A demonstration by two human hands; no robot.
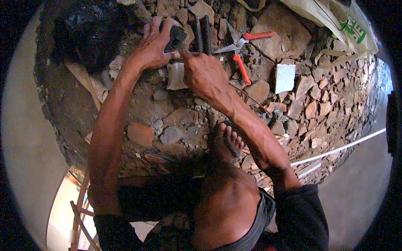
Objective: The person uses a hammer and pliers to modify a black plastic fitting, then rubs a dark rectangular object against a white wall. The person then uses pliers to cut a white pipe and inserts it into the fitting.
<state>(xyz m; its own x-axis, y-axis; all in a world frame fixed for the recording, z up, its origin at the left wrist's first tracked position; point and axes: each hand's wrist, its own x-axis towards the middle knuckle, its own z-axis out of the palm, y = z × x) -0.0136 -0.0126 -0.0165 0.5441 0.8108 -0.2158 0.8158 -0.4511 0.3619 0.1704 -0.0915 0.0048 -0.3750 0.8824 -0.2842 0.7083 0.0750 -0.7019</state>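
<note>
My left hand is closed around a small dark block, its fingers over the far side and its thumb at the near edge. Close beside it, my right hand is folded with the fingertips pressed together; what they pinch is hidden or too small to make out. Under the two hands a pale, shiny curved piece lies on the ground. Just to the right rest snips with red handles, their blades and handles spread apart. Two dark rods lie beyond my right hand.
Broken stones cover the ground at the right, with a pale square tile among them. A printed sack lies at the far right. A white pipe crosses the right side. A black shaggy mass fills the far left.
</note>
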